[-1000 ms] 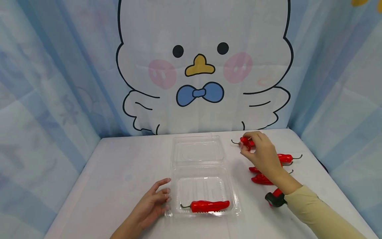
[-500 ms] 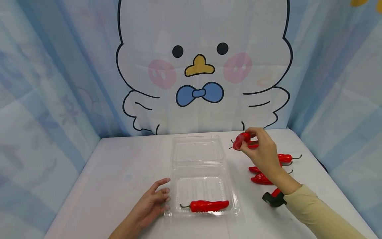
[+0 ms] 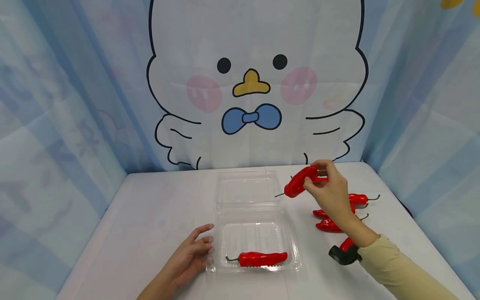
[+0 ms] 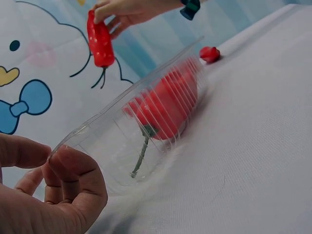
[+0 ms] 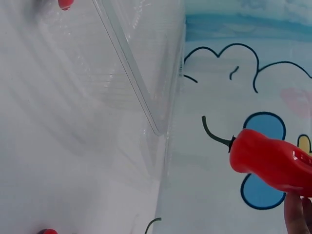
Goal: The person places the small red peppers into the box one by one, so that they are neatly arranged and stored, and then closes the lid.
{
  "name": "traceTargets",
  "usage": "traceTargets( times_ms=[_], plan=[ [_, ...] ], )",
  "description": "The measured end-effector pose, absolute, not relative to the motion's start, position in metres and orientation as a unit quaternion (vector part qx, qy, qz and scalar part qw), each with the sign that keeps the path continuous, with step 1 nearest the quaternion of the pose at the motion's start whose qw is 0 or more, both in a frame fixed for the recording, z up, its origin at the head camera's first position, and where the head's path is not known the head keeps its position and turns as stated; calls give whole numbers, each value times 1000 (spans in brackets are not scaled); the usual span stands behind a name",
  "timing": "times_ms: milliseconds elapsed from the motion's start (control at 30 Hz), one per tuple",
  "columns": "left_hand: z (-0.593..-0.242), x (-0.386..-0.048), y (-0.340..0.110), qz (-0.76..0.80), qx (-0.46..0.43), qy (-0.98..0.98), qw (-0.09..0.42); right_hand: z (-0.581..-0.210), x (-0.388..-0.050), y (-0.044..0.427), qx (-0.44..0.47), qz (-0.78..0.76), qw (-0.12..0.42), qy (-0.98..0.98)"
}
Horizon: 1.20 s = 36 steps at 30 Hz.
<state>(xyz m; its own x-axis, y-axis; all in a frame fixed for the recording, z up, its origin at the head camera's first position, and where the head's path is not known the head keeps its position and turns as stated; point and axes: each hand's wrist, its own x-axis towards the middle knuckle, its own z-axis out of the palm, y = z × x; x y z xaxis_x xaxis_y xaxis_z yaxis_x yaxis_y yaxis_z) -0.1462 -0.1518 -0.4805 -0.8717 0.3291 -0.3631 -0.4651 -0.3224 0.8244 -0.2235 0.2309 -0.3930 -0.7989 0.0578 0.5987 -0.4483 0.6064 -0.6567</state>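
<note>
Your right hand (image 3: 331, 189) holds a smooth, glossy pepper (image 3: 299, 182), your left hand (image 3: 189, 256) a shiny plastic container (image 3: 255, 235), above matt cloth (image 3: 150, 221).

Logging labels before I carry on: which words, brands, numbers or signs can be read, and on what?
None can be read in any view.
Glossy red peppers with thin stems: no lettering seen.
Clear plastic hinged container: none seen.
Blue-and-white fabric backdrop: bird drawing, no words seen; a pale orange squiggle is too faint to make out.
Black curved object beside the beige sleeve: any marking is too small to read.
</note>
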Motion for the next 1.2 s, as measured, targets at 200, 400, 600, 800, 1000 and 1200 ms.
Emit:
traceTargets(
  times_ms=[200, 400, 600, 800, 1000, 1200],
  plan=[
    [-480, -146, -152, 811, -60, 527, 246, -394, -220, 228, 101, 444, 260, -852],
    [-481, -146, -152, 812, -59, 525, 247, -394, -218, 225, 86, 461, 214, -857],
    [-481, -145, -152, 812, -58, 526, 247, -394, -216, 223, 83, 483, 169, -855],
    [-480, -145, -152, 811, -58, 527, 247, -400, -212, 219, 74, 499, 137, -852],
    [-479, -145, -152, 810, -62, 528, 246, -408, -211, 216, 68, 498, 103, -858],
    [-479, -145, -152, 811, -63, 527, 246, -414, -212, 212, 65, 487, 74, -868]
  ],
)
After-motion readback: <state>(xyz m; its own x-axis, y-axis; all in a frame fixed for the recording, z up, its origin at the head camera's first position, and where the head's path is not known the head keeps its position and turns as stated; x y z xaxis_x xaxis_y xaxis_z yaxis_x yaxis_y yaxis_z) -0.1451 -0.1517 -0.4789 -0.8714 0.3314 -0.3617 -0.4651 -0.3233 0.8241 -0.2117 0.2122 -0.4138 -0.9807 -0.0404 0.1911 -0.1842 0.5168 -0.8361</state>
